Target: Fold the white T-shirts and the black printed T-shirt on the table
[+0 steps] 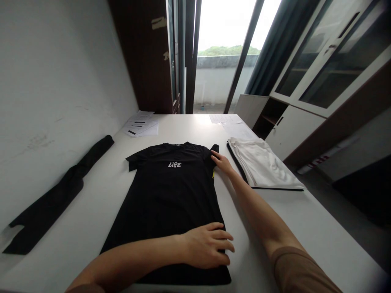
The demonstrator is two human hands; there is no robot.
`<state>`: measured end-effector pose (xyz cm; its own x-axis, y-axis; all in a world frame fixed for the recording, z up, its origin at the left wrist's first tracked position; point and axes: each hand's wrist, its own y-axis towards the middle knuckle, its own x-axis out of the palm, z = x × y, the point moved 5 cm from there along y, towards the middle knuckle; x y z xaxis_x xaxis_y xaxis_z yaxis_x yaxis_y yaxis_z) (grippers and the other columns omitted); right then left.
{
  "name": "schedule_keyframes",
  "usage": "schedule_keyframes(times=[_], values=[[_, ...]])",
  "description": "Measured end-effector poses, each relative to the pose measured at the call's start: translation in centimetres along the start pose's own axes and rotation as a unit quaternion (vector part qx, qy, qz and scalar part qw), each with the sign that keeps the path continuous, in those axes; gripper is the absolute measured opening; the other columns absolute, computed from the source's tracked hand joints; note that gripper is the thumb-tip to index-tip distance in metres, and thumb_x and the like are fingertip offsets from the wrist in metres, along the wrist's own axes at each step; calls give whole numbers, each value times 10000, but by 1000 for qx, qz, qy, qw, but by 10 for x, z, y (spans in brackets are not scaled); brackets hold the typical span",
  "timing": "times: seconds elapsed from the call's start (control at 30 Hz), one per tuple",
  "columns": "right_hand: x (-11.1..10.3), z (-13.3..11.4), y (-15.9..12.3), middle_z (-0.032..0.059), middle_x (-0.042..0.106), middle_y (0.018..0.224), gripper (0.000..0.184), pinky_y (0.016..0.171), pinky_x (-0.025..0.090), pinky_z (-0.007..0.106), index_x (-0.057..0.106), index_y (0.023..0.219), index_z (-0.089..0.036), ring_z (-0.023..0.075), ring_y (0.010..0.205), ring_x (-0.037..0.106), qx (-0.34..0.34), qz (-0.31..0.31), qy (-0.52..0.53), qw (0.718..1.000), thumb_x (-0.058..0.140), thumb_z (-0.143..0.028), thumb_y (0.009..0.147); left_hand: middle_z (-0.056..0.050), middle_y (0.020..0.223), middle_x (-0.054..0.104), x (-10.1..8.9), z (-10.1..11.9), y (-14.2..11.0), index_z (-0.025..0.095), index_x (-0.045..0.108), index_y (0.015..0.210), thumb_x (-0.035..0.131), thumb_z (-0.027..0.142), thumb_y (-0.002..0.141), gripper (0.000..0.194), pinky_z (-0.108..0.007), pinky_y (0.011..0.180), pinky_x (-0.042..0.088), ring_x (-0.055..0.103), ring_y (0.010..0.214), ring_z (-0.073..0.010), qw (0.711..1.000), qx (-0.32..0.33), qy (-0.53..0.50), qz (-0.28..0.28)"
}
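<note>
A black T-shirt [171, 191] with white "LIFE" lettering lies flat, front up, on the white table [91, 211]. My left hand [207, 244] rests on the shirt's near right hem, fingers stretched out and slightly spread. My right hand [222, 162] reaches to the shirt's far right side by the sleeve, fingers extended and touching the fabric edge. A small yellow tag shows at the shirt's right edge just below that hand.
A folded white garment stack [264, 165] with a dark layer under it lies right of the shirt. A long black cloth [58, 195] stretches along the left wall. Papers [140, 124] lie at the far left, more sheets [227, 120] at the far end. A cabinet [293, 126] stands right.
</note>
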<state>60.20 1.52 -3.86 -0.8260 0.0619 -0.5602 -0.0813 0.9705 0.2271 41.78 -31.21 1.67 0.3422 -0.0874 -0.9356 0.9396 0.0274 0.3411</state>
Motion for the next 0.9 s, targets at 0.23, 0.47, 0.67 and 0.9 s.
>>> schedule_keyframes(times=[0.23,0.47,0.67,0.9], values=[[4,-31,12,41,471,1577,791,1258,287,453,511,1531,-259,285,1487,406,-15,-57,184,981,657,-662,866,-5,1168,742,-39,1,-23,215,696,995,516,232,1030,184,-460,1259,259,563,1332,-206,999,-26,32,0],[36,-67,51,26,564,1506,717,1183,417,505,508,1529,-300,284,1412,507,26,-83,233,969,606,-646,909,4,1048,753,-67,12,-58,201,643,973,488,177,1038,170,-405,1271,240,597,1277,-171,995,-89,18,32],[72,-114,80,52,623,1441,686,1210,383,460,654,1400,-235,279,1393,528,-12,-43,258,965,667,-661,861,-7,893,701,-76,11,-87,192,599,953,462,157,1006,151,-365,1180,358,659,961,-146,991,-123,15,46],[144,-158,90,22,614,1450,619,1195,394,431,621,1440,-264,258,1383,544,-54,-32,134,989,557,-638,950,-9,747,648,-75,-1,-105,200,590,870,509,199,928,99,-335,718,455,586,692,-163,984,-176,-18,-12]])
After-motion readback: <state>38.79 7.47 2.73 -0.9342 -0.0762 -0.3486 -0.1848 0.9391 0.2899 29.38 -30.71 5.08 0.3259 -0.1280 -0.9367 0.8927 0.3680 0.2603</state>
